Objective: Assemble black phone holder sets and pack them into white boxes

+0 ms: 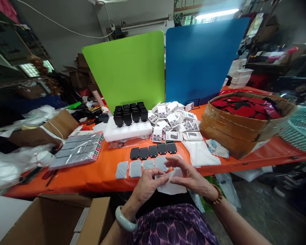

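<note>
The left hand (pixel 148 183) and the right hand (pixel 191 177) meet at the near edge of the orange table (pixel 257 160). Both pinch a thin white paper sheet (pixel 171 185) between fingers and thumb; it may be a small bag. Just past them lie a row of grey pouches (pixel 135 168) and five flat black plastic pieces (pixel 153 151).

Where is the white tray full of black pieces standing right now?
The white tray sits mid-table in the head view, before the green board, left of the pile of small white boxes.
</note>
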`<action>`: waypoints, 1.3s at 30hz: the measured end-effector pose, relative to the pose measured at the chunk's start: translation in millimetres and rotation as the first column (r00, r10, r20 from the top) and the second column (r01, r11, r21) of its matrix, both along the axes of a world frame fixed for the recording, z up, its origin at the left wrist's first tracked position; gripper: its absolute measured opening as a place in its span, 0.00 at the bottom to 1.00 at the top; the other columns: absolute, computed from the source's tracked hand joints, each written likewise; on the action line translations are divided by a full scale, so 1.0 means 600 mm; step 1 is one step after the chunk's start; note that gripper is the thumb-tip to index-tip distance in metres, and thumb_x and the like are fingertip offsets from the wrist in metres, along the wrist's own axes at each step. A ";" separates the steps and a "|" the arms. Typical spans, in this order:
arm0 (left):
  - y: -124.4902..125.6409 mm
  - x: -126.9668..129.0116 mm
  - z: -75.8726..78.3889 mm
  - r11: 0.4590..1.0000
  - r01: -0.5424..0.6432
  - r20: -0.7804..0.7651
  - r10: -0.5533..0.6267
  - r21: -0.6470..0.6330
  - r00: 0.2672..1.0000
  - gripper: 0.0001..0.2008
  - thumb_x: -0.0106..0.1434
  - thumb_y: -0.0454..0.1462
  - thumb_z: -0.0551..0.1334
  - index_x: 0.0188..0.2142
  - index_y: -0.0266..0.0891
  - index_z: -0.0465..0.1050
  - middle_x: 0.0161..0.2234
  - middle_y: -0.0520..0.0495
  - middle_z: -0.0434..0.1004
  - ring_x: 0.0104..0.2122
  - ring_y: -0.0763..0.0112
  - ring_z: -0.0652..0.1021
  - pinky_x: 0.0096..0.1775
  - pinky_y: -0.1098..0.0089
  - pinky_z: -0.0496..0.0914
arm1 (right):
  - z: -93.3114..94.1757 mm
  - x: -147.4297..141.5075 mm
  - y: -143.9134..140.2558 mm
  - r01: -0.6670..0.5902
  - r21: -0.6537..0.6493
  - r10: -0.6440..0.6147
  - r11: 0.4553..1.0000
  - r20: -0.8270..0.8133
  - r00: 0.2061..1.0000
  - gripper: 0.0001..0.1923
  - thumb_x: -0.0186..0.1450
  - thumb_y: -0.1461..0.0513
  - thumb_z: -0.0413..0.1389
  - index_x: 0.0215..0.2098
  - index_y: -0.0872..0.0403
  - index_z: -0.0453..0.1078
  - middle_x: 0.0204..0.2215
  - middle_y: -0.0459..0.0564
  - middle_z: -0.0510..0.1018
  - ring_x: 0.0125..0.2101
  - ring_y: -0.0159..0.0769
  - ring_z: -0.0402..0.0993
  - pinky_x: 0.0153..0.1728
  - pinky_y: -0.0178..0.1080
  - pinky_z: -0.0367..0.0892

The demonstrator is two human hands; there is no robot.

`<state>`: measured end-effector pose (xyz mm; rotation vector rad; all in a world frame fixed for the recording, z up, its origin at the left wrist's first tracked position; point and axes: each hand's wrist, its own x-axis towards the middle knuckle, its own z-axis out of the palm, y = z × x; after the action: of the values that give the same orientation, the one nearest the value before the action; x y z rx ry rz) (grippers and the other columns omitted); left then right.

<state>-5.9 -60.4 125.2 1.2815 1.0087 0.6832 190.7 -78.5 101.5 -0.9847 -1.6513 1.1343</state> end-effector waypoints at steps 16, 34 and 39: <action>-0.025 0.019 -0.025 0.900 -0.142 0.454 0.338 -0.412 0.824 0.19 0.47 0.48 0.72 0.25 0.36 0.70 0.20 0.56 0.66 0.19 0.81 0.63 0.23 0.77 0.58 | -0.041 -0.062 -0.003 -0.032 -0.463 -0.230 0.886 -0.499 0.835 0.21 0.56 0.45 0.61 0.27 0.54 0.67 0.22 0.42 0.65 0.21 0.27 0.57 0.22 0.32 0.55; 0.055 -0.162 -0.047 0.946 0.149 -0.622 0.066 0.287 0.780 0.05 0.55 0.29 0.55 0.28 0.39 0.67 0.31 0.50 0.70 0.34 0.68 0.70 0.42 0.69 0.63 | -0.072 -0.228 0.326 -0.149 -0.074 0.154 0.986 0.747 0.647 0.20 0.57 0.62 0.62 0.46 0.56 0.65 0.47 0.56 0.72 0.46 0.43 0.68 0.45 0.40 0.61; 0.058 -0.182 -0.066 0.961 0.128 -0.629 0.057 0.245 0.776 0.04 0.56 0.30 0.57 0.30 0.39 0.67 0.32 0.49 0.70 0.36 0.68 0.71 0.44 0.69 0.64 | -0.104 -0.291 0.383 -0.154 -0.134 0.192 0.979 0.856 0.480 0.32 0.44 0.62 0.70 0.45 0.58 0.66 0.47 0.65 0.71 0.48 0.57 0.67 0.45 0.47 0.60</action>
<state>-115.1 -25.8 85.4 1.8423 1.4640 0.3591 15.8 151.3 39.2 -1.6127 -2.5958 0.7948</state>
